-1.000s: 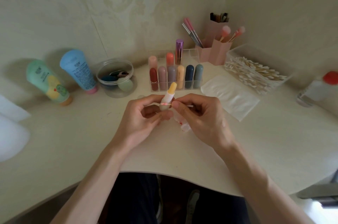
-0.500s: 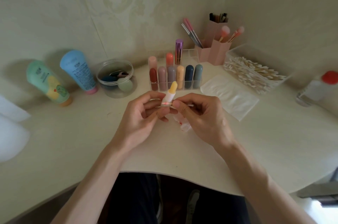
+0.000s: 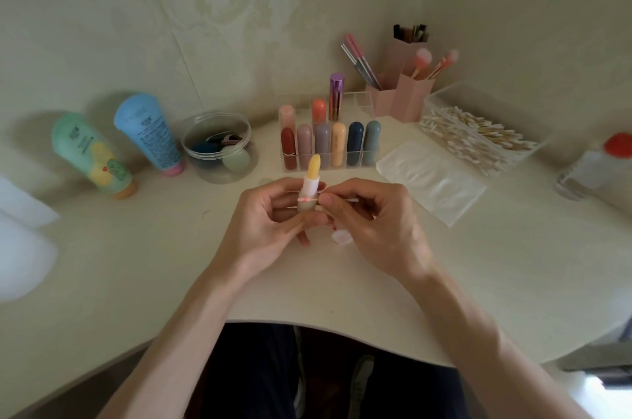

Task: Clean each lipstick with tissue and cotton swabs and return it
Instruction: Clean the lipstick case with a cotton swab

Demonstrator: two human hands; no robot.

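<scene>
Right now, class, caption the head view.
Left hand holds uncapped yellow lipstick; right hand touches cotton swab to its collar.

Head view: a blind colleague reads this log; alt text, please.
A left hand holds an uncapped yellow lipstick upright while the right hand presses a cotton swab against its base, over a desk with a lipstick rack behind.

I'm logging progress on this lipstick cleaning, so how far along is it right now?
Done: nine capped lipsticks stand in the rack; which are already cleaned cannot be told. In hand: the left hand holds an uncapped yellow lipstick while the right hand presses a cotton swab, its tip stained pink, against the collar. Left: cap it and return it to the rack.
</scene>
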